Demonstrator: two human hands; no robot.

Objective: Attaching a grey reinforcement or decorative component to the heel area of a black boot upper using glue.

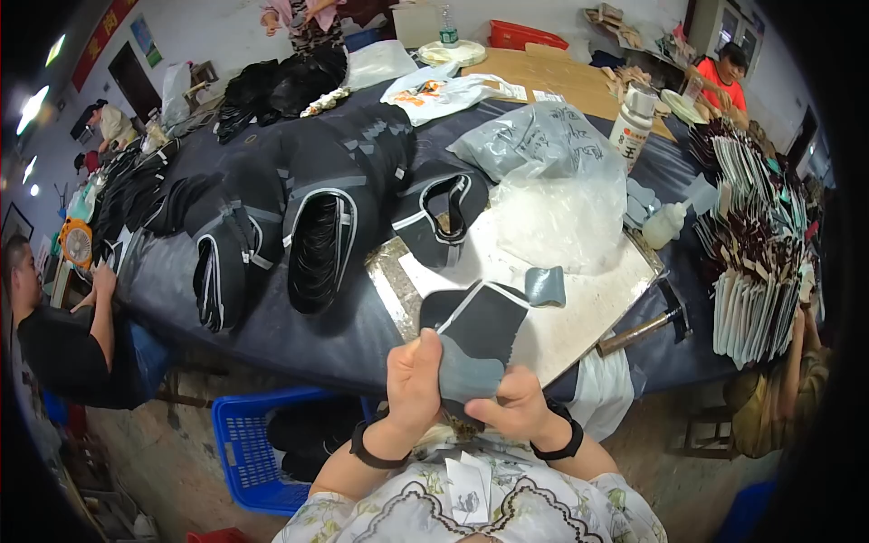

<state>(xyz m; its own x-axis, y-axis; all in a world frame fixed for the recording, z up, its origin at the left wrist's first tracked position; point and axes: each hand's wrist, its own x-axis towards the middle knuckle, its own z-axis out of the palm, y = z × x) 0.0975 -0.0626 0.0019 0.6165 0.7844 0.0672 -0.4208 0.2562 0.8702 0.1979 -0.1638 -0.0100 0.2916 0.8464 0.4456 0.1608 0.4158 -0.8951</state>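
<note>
Between my two hands is a black fabric shoe upper (484, 321) with a white-edged top and a smooth grey patch (469, 369) on its near side. My left hand (413, 385) is closed on its left edge, thumb up along the grey patch. My right hand (520, 405) pinches its lower right edge, thumb pressed in near the patch's lower corner. Just beyond, a loose curved grey piece (545, 286) lies on the white board (588, 312). Another black upper (441, 213) with white edging rests at the board's far left edge.
Nested stacks of black uppers (330, 213) fill the table's left. A hammer (647, 330) lies at the board's right, near clear plastic bags (561, 213), a white bottle (634, 127) and a small squeeze bottle (665, 224). A blue basket (237, 452) stands below; co-workers sit at both sides.
</note>
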